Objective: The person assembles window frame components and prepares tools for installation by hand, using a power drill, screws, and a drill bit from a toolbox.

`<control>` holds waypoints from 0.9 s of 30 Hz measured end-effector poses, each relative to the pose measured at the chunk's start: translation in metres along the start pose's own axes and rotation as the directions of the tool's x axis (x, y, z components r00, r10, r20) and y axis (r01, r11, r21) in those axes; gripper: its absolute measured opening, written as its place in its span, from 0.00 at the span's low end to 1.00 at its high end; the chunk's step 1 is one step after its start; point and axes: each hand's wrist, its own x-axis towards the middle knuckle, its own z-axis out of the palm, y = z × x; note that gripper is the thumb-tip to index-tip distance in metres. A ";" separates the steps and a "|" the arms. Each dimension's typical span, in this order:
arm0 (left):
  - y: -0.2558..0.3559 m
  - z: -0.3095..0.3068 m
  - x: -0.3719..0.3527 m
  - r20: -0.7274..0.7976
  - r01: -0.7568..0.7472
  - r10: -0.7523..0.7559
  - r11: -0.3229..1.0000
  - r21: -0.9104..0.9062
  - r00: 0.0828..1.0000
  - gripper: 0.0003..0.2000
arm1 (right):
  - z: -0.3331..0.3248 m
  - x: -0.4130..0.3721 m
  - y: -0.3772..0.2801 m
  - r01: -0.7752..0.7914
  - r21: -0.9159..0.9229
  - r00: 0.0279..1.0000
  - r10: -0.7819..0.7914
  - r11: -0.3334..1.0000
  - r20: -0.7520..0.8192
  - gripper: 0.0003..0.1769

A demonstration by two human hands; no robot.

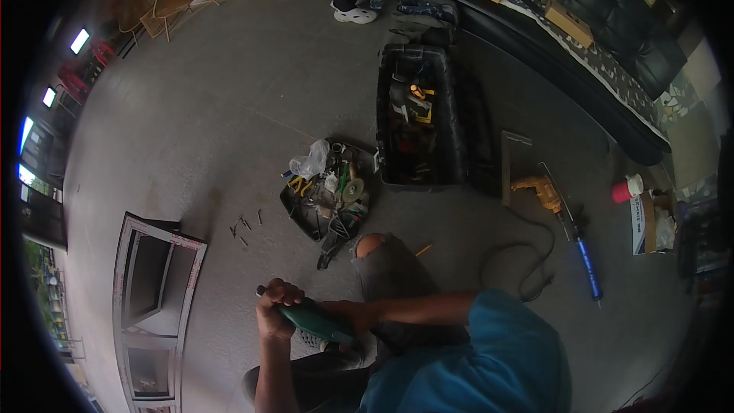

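Observation:
I sit on the floor with a green power tool [319,321] held across my lap; its exact kind is partly hidden by my hands. The fingers of my left hand [278,306] are wrapped round its left end, where a dark knob-like tip sticks out. My right hand [350,317] closes on the other end, its fingers mostly hidden. Ahead of my knee is an open small tool case [302,218] heaped with pliers [303,186], a round disc [353,190] and a clear plastic bag [310,160]. Several loose screws or bolts [245,224] lie to its left.
A white-edged frame [195,275] lies at left. Ahead stands a big black toolbox [384,122]. At right are a yellow corded drill [541,191], a blue tube [589,268] and a carton [648,222]. Another person's white shoe [354,14] is near a black sofa [527,46].

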 end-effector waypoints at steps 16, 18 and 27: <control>0.002 0.002 0.005 -0.124 0.031 -0.036 0.999 -0.036 0.992 0.10 | 0.003 0.003 -0.020 0.008 -0.185 0.983 -0.042 0.983 -0.181 0.55; 0.000 -0.005 0.007 -0.087 0.033 -0.036 0.999 -0.039 0.996 0.10 | 0.004 0.002 -0.021 0.007 -0.189 0.981 -0.043 0.982 -0.187 0.55; 0.002 -0.010 0.000 -0.070 0.009 -0.008 1.000 0.014 0.998 0.10 | 0.008 0.005 -0.012 -0.011 -0.176 0.982 -0.023 0.984 -0.188 0.59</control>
